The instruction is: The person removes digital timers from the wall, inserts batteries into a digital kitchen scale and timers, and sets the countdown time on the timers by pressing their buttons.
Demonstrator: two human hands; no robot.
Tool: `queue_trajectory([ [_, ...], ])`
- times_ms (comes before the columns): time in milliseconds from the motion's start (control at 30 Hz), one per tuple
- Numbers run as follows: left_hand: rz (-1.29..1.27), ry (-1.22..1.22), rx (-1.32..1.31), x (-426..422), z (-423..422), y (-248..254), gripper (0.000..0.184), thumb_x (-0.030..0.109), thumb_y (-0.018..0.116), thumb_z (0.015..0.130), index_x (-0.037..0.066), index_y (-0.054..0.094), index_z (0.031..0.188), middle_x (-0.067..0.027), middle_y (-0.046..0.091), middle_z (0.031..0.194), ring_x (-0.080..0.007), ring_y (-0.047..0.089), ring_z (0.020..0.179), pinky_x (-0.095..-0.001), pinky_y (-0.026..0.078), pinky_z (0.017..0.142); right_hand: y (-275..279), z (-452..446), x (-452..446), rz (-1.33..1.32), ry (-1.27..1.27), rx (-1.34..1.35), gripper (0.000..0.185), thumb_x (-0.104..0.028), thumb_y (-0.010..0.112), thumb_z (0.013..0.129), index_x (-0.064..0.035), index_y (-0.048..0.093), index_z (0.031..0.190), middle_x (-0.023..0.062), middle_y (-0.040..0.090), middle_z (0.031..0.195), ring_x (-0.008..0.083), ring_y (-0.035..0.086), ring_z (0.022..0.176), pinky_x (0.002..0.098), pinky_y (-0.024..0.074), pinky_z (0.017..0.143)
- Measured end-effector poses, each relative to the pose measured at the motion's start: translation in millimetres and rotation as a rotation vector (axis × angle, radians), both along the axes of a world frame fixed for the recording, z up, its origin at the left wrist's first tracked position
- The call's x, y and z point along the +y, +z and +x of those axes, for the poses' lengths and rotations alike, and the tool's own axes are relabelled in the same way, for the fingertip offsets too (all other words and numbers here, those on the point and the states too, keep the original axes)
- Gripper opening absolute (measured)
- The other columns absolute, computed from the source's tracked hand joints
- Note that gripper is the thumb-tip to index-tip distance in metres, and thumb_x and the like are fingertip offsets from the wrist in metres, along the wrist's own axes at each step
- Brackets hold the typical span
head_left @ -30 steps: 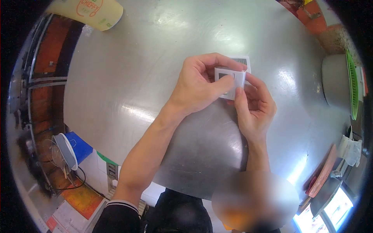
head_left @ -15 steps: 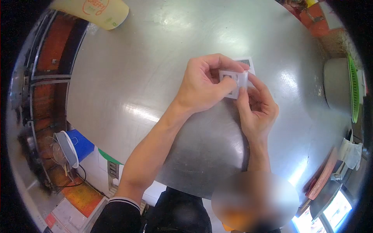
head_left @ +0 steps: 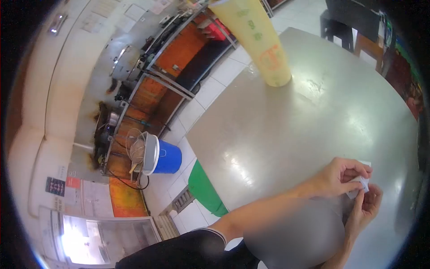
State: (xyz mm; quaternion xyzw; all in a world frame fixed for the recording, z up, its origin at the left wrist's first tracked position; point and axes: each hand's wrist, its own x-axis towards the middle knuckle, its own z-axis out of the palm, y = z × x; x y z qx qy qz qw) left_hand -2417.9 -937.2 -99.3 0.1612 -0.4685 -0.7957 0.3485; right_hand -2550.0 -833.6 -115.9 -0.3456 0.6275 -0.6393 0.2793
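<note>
Fingers and thumb of my left hand pinch a small white card-like item at the right side of the metal table. My right hand grips the same item from its lower right edge, thumb and fingers bent around it. The two hands are nearly touching. Another flat white piece shows just behind the fingers, partly hidden by them. What is printed on the item is too small to read.
A tall yellowish cylinder stands at the table's far edge. Left of the table are a blue bucket, a green bin and a stove counter with a pot. Dark stools are at the back. A grey blur covers the lower middle.
The view has swung to the left, so the hands now appear at the lower right and more of the stove side shows. Both hands still hold the white item.
</note>
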Motion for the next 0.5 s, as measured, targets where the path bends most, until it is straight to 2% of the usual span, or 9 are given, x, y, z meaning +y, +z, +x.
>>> queue_trajectory([
  [367, -0.119, -0.069, 0.006, -6, 1, 3, 0.029, -0.011, 0.068, 0.086, -0.003, 0.064, 0.114, -0.0184, 0.057, 0.136, -0.0204, 0.055, 0.127, -0.0345, 0.042, 0.112, -2, -8, 1, 0.013, 0.046, -0.049, 0.021, 0.0, 0.062, 0.091, -0.0016, 0.053, 0.11, 0.0038, 0.058, 0.097, 0.0096, 0.056, 0.086, 0.0229, 0.0451, 0.075],
  [433, -0.163, -0.073, -0.051, -3, 1, 4, 0.033, -0.003, 0.07, 0.088, -0.002, 0.063, 0.121, -0.0183, 0.056, 0.138, -0.0218, 0.053, 0.13, -0.0349, 0.042, 0.111, 3, -3, -3, 0.001, 0.011, 0.045, 0.014, -0.004, 0.058, 0.096, -0.0032, 0.051, 0.108, 0.0026, 0.06, 0.091, 0.0065, 0.055, 0.081, 0.0201, 0.0428, 0.07],
  [467, -0.148, -0.088, -0.037, -2, 2, 6, 0.033, -0.003, 0.07, 0.088, -0.002, 0.063, 0.121, -0.0183, 0.056, 0.138, -0.0218, 0.053, 0.13, -0.0349, 0.042, 0.111, 2, -4, -3, 0.015, 0.033, -0.03, 0.018, -0.002, 0.059, 0.093, -0.0025, 0.052, 0.109, 0.0043, 0.061, 0.092, 0.0089, 0.057, 0.083, 0.0222, 0.0458, 0.072],
  [500, -0.318, 0.003, -0.115, -3, 3, 8, 0.036, 0.003, 0.07, 0.09, -0.002, 0.061, 0.125, -0.0177, 0.056, 0.139, -0.0225, 0.051, 0.132, -0.0353, 0.041, 0.11, -1, -7, 1, 0.045, 0.034, -0.093, 0.021, 0.001, 0.059, 0.09, -0.0017, 0.053, 0.11, 0.0059, 0.063, 0.094, 0.0112, 0.06, 0.084, 0.0244, 0.0488, 0.074],
])
